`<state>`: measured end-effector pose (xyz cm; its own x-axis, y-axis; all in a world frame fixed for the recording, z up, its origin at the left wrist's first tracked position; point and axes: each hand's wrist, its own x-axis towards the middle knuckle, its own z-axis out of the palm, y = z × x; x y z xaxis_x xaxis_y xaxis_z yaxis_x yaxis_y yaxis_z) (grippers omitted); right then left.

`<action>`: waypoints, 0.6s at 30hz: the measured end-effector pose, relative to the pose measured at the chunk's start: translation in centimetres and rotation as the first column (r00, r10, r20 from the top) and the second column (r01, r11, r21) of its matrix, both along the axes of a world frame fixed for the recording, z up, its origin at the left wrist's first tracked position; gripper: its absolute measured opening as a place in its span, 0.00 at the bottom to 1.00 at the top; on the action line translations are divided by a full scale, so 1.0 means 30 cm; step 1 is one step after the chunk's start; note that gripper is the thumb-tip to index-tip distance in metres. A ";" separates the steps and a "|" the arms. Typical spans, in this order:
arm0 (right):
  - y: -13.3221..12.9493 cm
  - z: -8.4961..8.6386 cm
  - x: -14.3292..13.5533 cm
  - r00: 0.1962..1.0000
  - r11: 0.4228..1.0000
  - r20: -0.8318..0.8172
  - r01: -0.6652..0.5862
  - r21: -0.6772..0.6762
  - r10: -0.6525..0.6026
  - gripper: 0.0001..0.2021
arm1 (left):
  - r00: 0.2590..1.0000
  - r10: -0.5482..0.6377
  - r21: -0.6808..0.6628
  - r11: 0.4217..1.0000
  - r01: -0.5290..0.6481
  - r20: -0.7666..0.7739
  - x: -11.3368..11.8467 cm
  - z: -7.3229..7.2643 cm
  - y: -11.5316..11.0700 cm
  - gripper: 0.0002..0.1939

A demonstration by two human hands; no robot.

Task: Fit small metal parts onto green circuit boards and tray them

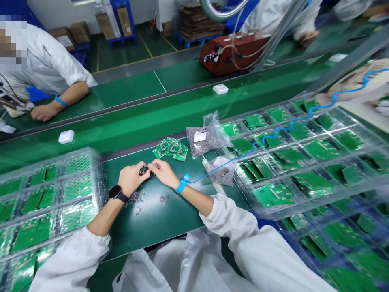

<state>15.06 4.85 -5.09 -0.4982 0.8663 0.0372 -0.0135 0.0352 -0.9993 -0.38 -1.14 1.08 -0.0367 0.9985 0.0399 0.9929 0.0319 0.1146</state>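
Observation:
My left hand, below a wrist with a dark watch, is closed round a small dark circuit board. The fingertips of my right hand are pinched together at the board's right edge; whatever they hold is too small to name. Beyond my hands lies a loose pile of green circuit boards. Small metal parts are scattered beneath my left hand, and a smaller heap sits to their right.
Clear trays of green boards stand left and right. Two bags of small parts lie beside the right tray. A blue cord runs from my right wrist. Across the belt a person's arm rests.

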 end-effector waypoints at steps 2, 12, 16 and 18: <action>0.000 0.001 0.001 1.000 1.000 0.000 -0.010 -0.014 0.010 0.14 | 1.000 0.001 0.002 1.000 -0.001 0.008 0.001 -0.002 -0.001 0.13; 0.008 -0.010 0.010 0.995 0.991 -0.074 -0.079 -0.110 0.071 0.05 | 0.999 0.000 -0.017 1.000 0.000 0.044 0.007 0.012 -0.005 0.12; 0.019 -0.014 0.017 0.990 0.980 -0.068 -0.131 -0.146 0.123 0.05 | 0.998 -0.045 -0.030 0.998 0.046 0.044 0.005 0.009 -0.005 0.12; 0.022 -0.014 0.019 0.988 0.977 -0.072 -0.144 -0.159 0.134 0.05 | 0.997 -0.058 -0.021 0.998 0.059 0.045 0.004 0.007 -0.005 0.12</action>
<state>15.62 5.52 -5.52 -0.6152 0.7856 -0.0657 -0.0671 -0.1352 -0.9885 -0.25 -1.30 1.29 0.0211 0.9996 0.0167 0.9871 -0.0234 0.1586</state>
